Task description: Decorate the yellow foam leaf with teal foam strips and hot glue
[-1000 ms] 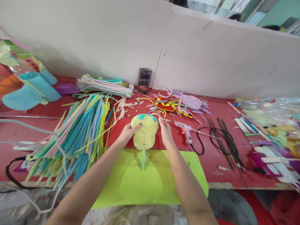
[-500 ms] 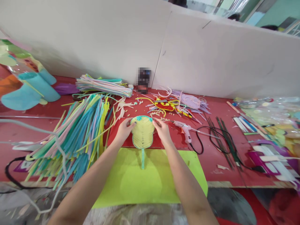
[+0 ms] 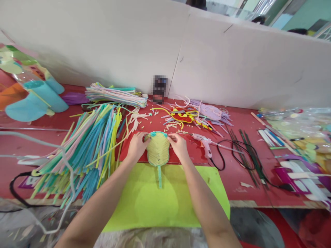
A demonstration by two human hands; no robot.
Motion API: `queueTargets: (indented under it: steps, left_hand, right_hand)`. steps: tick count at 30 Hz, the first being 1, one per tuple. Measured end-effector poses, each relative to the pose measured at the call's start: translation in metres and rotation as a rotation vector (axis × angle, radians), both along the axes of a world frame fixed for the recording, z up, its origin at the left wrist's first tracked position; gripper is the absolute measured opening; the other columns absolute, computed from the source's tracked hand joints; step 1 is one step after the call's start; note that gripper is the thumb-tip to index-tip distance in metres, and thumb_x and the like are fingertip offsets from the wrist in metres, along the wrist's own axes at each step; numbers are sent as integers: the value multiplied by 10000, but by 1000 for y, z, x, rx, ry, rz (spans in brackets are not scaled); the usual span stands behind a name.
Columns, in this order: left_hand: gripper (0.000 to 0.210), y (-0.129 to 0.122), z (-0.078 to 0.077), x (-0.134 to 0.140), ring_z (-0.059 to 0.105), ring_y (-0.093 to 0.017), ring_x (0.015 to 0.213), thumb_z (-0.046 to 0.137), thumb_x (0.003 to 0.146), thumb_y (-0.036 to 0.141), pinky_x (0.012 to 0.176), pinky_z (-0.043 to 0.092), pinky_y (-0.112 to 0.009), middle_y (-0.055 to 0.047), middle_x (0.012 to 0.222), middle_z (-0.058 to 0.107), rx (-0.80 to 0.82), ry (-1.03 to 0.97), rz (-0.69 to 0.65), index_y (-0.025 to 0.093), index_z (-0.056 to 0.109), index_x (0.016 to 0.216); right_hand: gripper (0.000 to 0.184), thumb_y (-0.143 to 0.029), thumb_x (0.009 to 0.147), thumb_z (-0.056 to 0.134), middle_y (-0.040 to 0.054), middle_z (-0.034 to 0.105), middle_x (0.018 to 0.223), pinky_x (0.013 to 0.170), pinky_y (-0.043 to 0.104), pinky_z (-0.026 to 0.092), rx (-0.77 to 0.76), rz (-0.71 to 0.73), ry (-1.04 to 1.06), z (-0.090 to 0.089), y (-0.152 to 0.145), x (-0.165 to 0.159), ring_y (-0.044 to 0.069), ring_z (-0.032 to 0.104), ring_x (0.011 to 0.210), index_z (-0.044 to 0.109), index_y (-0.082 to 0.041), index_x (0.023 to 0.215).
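A small pale-yellow hand fan (image 3: pixel 158 150) with a teal rim and a teal handle (image 3: pixel 159 177) is held upright in front of me. At its top left corner, the thumb and fingers of my left hand (image 3: pixel 138 144) pinch the edge. My right hand (image 3: pixel 178 144) pinches the opposite top corner. Small teal decorations sit along the fan's upper edge near both hands. Below it, the handle hangs over a lime-green sheet (image 3: pixel 155 210), and a red board (image 3: pixel 186 155) lies behind.
To the left spreads a big bundle of coloured pipe cleaners (image 3: pixel 88 141); another bundle (image 3: pixel 116 94) lies behind it. A pink glue gun (image 3: pixel 205 143) with a black cord rests on the right. Scraps and yellow stems (image 3: pixel 183 117) lie near the white wall (image 3: pixel 227 65).
The fan has come slightly down and to the right, its top tilting a little. Both hands keep their pinch on its upper corners.
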State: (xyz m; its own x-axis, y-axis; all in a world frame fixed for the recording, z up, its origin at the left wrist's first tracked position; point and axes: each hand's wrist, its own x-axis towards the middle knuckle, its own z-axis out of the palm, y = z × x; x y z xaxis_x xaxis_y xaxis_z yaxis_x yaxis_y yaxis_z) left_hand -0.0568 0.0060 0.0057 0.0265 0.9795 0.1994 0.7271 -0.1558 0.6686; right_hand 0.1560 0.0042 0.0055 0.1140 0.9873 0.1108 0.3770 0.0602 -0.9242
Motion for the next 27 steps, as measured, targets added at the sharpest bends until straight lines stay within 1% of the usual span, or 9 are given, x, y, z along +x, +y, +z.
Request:
queueTargets:
  steps: [4,7,10,12,15,17,19,23,27]
  left_hand:
    - [287,-1,-2,0,578,-219,916,584,805,321,866,448,-331,-76,985,628,15,54,3,188,660,1048]
    - [284,-3,0,1,571,-226,926,580,815,330,869,444,-335,-80,986,608,45,94,18,185,651,1049]
    - [233,-5,10,1,563,-236,960,510,867,319,904,419,-352,-89,981,604,106,184,36,188,652,995]
    - [239,-6,19,-3,554,-250,979,449,898,305,914,402,-377,-95,983,607,133,287,93,194,655,946]
    - [266,-8,32,-18,543,-282,991,409,910,299,872,404,-412,-113,1002,607,123,454,285,203,651,961]
    - [242,-9,38,-32,539,-299,1012,450,887,306,864,406,-421,-131,1029,605,85,539,394,202,653,968]
    - [214,-9,40,-47,545,-312,1029,501,850,297,855,415,-417,-144,1036,616,3,592,426,192,660,948]
    - [162,-7,40,-66,633,-262,853,529,809,264,722,448,-334,-114,889,678,-266,514,336,199,676,833]
    - [163,-7,40,-73,650,-247,774,583,777,338,651,440,-295,-105,833,694,-320,497,301,206,677,798]
  right_hand:
    - [161,-344,767,597,40,703,847,792,341,503,55,14,-68,-3,1,2,187,643,782,654,-219,850]
    - [152,-317,771,595,46,692,867,786,338,491,80,22,-110,-5,2,3,189,629,775,657,-219,870]
    - [151,-313,772,600,62,668,894,753,328,487,118,7,-191,-7,2,6,181,604,730,656,-213,871]
    - [144,-325,781,594,65,657,882,740,322,485,132,-3,-228,-8,2,7,179,595,719,650,-211,849]
    - [159,-362,795,579,56,659,835,736,319,479,124,-6,-233,-8,2,7,187,595,733,634,-213,803]
    - [181,-384,803,566,53,664,826,735,319,476,120,0,-233,-7,2,7,191,598,743,628,-213,802]
    - [194,-394,812,552,54,671,843,744,319,474,121,9,-237,-7,2,7,192,602,756,626,-214,819]
    - [208,-404,819,540,57,679,870,759,324,468,118,28,-253,-6,0,7,194,604,760,629,-217,840]
    - [214,-399,824,527,59,681,887,759,324,466,111,31,-269,-6,-1,8,194,604,764,632,-215,851]
